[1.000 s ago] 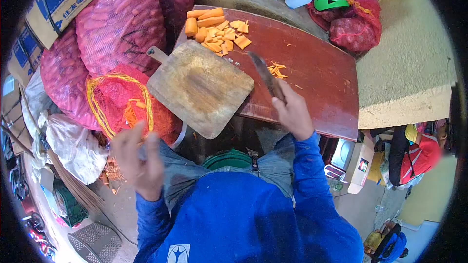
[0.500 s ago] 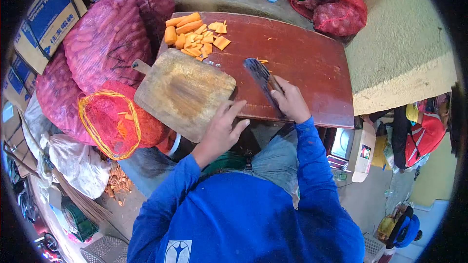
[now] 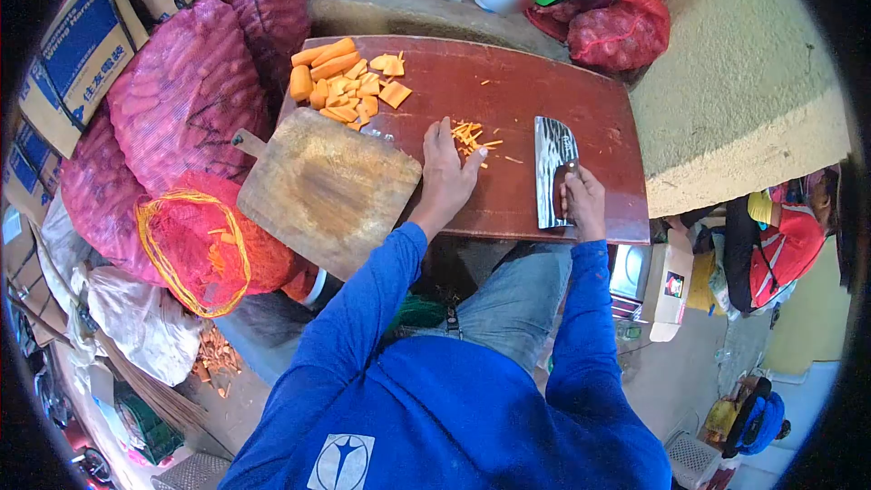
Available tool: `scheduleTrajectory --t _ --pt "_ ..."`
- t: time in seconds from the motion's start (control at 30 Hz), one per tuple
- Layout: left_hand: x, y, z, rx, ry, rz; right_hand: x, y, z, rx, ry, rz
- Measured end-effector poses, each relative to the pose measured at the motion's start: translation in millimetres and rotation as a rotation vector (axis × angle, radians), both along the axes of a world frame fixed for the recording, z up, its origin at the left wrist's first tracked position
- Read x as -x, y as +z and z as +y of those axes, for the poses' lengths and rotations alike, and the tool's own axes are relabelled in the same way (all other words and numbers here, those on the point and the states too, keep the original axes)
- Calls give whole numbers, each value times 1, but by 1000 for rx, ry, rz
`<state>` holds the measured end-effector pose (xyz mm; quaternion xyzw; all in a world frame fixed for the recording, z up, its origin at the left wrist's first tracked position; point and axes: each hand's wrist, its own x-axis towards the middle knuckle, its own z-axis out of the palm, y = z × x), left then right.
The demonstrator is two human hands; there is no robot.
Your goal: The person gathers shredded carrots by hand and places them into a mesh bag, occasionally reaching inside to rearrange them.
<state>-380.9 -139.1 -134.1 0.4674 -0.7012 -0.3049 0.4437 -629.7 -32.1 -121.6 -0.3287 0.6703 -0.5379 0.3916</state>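
My right hand (image 3: 585, 202) is closed around the dark handle of a cleaver (image 3: 548, 159). Its broad blade, streaked dark and light, lies over the right part of the red table (image 3: 508, 109). My left hand (image 3: 446, 174) is stretched out on the tabletop, thumb apart from the fingers, beside a small heap of carrot strips (image 3: 467, 135). Left of that hand a worn wooden cutting board (image 3: 331, 186) rests across the table's edge. Behind the board are peeled carrots (image 3: 334, 63) and cut carrot pieces (image 3: 345, 98).
Pink mesh sacks (image 3: 190, 82) full of produce stand at left, near cardboard boxes (image 3: 68, 54). An open red mesh bag (image 3: 195, 245) with a yellow rim sits below the board. A rough wall ledge (image 3: 735, 127) borders the table at right. Behind it lies a red net bag (image 3: 626, 32).
My left hand has moved from the board's corner up to the carrot strips. The cleaver has shifted right, showing its broad face, and the strips beneath it are now uncovered.
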Motion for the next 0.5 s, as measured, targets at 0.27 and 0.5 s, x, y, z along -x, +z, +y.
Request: scheduleTrajectory --t 0.27,0.5 --pt "27 -17 -22 99 44 -199 -79 -24 -54 45 180 504" --pt "23 -16 -26 166 11 -160 -110 -32 -79 174 230 382"
